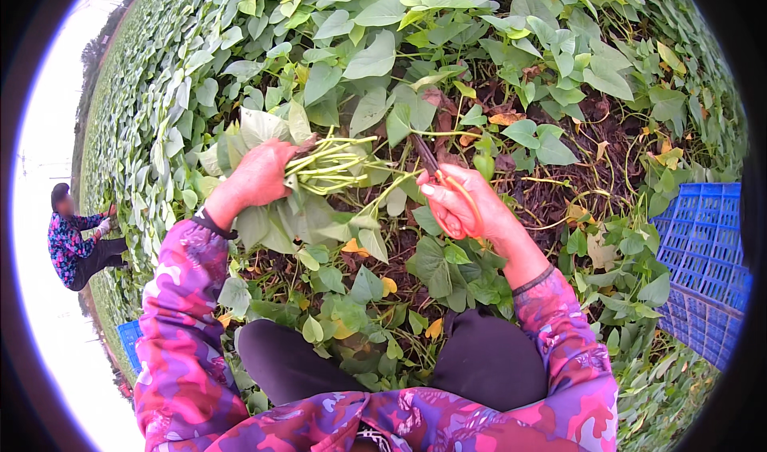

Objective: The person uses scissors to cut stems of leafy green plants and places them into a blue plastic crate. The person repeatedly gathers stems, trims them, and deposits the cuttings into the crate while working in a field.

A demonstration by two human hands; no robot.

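My left hand is closed round a bunch of leafy stems. Their pale green cut ends point right, and their heart-shaped leaves hang below and behind my fingers. To the right, my right hand grips scissors with orange handles. Their dark blades reach up and left among the vine leaves, where the tips are partly hidden. Between my two hands a thin stalk with leaves slants down to the left; whether it touches the scissors I cannot tell.
Dense green vines cover the ground ahead. Brown soil with dry stems shows at right. A blue plastic crate stands at the far right, and another blue crate shows at left. A person bends over the plants at far left.
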